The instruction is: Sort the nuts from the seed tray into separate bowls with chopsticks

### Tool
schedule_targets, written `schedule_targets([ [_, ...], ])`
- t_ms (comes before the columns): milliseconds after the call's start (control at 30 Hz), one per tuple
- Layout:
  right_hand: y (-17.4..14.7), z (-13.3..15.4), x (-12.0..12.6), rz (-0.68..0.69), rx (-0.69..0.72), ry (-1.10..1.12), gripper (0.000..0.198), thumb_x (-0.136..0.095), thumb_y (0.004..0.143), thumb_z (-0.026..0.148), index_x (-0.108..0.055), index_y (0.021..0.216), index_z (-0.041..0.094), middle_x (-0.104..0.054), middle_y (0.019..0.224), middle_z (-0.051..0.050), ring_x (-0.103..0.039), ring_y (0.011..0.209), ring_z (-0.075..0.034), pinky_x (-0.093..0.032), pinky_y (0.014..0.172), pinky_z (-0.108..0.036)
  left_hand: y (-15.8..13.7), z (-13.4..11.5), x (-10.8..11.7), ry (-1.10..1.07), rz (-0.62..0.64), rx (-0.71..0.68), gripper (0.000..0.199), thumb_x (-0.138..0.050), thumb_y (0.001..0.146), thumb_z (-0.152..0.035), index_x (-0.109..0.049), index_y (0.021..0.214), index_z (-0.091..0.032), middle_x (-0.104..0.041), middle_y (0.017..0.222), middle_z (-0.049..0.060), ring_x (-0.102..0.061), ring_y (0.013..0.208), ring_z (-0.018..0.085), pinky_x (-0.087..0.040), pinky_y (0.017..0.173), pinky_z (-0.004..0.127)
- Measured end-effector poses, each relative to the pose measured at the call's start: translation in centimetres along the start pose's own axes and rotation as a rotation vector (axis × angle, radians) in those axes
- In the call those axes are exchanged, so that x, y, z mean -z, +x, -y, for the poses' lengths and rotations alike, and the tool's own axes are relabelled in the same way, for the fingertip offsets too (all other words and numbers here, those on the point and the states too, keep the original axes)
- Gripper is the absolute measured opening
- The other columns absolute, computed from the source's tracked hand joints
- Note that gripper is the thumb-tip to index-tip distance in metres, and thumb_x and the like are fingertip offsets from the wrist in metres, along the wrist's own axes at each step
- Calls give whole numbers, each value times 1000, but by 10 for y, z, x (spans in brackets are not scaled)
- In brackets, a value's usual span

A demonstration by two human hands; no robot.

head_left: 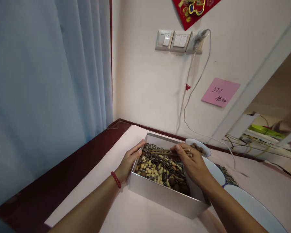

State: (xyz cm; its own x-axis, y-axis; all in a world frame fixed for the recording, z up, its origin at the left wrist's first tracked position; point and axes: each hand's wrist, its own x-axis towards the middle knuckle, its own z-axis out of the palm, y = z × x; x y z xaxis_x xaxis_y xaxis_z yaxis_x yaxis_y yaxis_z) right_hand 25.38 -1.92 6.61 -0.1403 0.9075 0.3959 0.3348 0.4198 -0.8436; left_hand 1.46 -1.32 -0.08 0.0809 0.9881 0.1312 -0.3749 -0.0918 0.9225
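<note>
- Fingers of the right hand [193, 163] closed around a pair of wooden chopsticks [161, 150], bent over the sticks near their butt ends.
- Left hand [128, 160] at the left rim of the lidless silvery box [160, 195], fingers extended along it. Gripping or merely resting: cannot tell.
- Good practice, as I judge it: let the left hand brace the box so the wall does not slide when the sticks press into the heap.
- Sticks lie low and nearly flat; a steeper angle should help the tips single out one piece. Light, even pressure: smooth shells would likely roll or spring out if squeezed off-centre.
- Worth keeping the right wrist above the near-right corner, clear of the rim.
- Positions: sticks run left from the right fingertips across the far side of the box; butts poke out right of the hand.
- Tips sit by the striped seeds [150, 147] at far left, near the left fingertips. Whether anything is pinched: too small to tell.
- Peanuts [154, 170] nearer than the sticks; dark round nuts [176, 187] toward the near right, below the right hand.
- Small bowl [208, 152] of brown nuts beyond the box, far right.
</note>
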Motion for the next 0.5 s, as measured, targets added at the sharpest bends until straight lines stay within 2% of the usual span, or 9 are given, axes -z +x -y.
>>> schedule_targets([
  [133, -4, 0, 1, -31, -2, 3, 42, -55, 93, 58, -70, 91, 19, -69, 88, -4, -64, 81, -19, -55, 77, -32, 0, 0, 1, 14, 0, 9, 49, -76, 78, -46, -73, 123, -27, -41, 157, 3, -38, 144, 38, -35, 117, 50],
  [267, -14, 7, 10, -104, -15, 53, 40, -58, 91, 58, -71, 91, 20, -71, 96, -6, -67, 86, -21, -57, 77, -33, -1, -2, 0, -15, 14, 16, 49, -76, 79, -45, -72, 124, -27, -37, 160, 3, -39, 143, 38, -39, 114, 48],
  [400, -31, 20, 38, -228, -57, 70, 41, -61, 87, 60, -72, 89, 20, -73, 94, -8, -71, 86, -23, -60, 79, -35, -2, -6, -1, 29, -10, -4, 50, -77, 77, -48, -73, 122, -26, -40, 158, 4, -36, 145, 37, -34, 118, 46],
  [500, -47, 28, 71, -401, -69, 68, 44, -64, 85, 62, -73, 91, 19, -74, 96, -9, -73, 86, -25, -61, 83, -38, -1, -6, -1, 43, -9, -2, 52, -77, 78, -49, -71, 125, -26, -39, 159, 4, -37, 144, 38, -35, 117, 47],
])
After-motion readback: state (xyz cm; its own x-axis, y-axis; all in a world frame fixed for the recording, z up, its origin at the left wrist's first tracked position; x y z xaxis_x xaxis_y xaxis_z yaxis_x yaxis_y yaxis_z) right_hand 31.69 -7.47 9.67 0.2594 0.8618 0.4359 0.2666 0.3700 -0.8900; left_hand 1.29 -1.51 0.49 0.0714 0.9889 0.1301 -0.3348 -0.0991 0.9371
